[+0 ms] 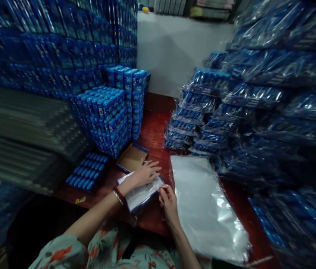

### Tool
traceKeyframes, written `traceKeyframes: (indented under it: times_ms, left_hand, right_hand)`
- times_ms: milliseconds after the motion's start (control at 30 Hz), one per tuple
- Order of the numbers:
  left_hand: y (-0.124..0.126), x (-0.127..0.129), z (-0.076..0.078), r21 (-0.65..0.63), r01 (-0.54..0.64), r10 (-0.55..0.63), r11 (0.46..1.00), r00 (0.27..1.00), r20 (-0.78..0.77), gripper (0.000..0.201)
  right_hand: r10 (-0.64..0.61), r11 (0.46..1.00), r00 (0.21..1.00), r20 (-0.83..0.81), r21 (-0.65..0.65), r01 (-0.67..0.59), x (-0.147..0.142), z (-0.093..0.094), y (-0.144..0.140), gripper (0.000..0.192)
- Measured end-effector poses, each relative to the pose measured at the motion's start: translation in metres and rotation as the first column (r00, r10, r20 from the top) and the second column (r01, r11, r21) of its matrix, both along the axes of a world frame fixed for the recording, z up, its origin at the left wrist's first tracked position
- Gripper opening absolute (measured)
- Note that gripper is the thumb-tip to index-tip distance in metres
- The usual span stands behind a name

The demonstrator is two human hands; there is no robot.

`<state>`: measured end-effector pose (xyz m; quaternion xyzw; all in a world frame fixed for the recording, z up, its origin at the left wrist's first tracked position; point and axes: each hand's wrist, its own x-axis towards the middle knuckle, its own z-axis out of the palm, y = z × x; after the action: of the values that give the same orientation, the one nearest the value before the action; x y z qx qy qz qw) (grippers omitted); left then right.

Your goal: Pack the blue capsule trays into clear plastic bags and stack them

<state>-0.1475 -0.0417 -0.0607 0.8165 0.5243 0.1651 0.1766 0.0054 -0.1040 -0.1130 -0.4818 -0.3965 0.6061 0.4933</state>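
A flat blue-edged tray with a pale top [139,196] lies at the table's front, with clear plastic showing around its near edge. My left hand [146,174], a red and a silver bracelet at its wrist, rests palm down across the tray's far side, fingers spread. At the tray's right corner, my right hand [169,201] has thumb and fingers pinched on what looks like the edge of the clear plastic bag; the exact grip is partly hidden. Behind the left hand sits an open shallow cardboard tray [131,158], brown inside with blue rims.
A pile of clear plastic bags [199,198] lies to the right. Rows of blue bottle-shaped packs [86,172] stand at left, before taller blue stacks [104,116]. Grey ribbed stacks [29,119] border the far left. Film-wrapped blue bundles [194,108] rise on the right.
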Motion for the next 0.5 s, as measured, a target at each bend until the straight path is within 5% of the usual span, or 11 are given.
traceKeyframes:
  times_ms: [167,333,367,433,500]
  left_hand:
    - [-0.014,-0.016,-0.032,0.030,-0.090,0.091,0.995,0.995,-0.034,0.044]
    - [-0.017,-0.031,-0.023,-0.115,-0.207,0.196,0.972,0.976,-0.096,0.044]
    - [-0.016,-0.032,-0.022,-0.115,-0.216,0.204,0.970,0.973,-0.109,0.046]
    - [-0.015,-0.033,-0.022,-0.102,-0.234,0.220,0.967,0.967,-0.128,0.050]
    - [-0.014,-0.031,-0.025,-0.096,-0.260,0.245,0.961,0.958,-0.146,0.051]
  right_hand:
    - [-0.101,0.951,0.981,-0.164,-0.307,0.047,-0.021,0.001,-0.031,0.028]
    - [0.161,0.819,0.980,-0.121,-0.537,-0.201,-0.013,-0.016,-0.053,0.020]
    - [0.232,0.817,0.972,-0.031,-0.536,-0.212,-0.006,-0.017,-0.056,0.016]
    - [0.271,0.904,0.932,0.242,-0.396,-0.160,0.009,-0.015,-0.063,0.009]
    - [0.105,0.994,0.845,0.524,-0.048,-0.094,0.023,-0.004,-0.066,0.013]
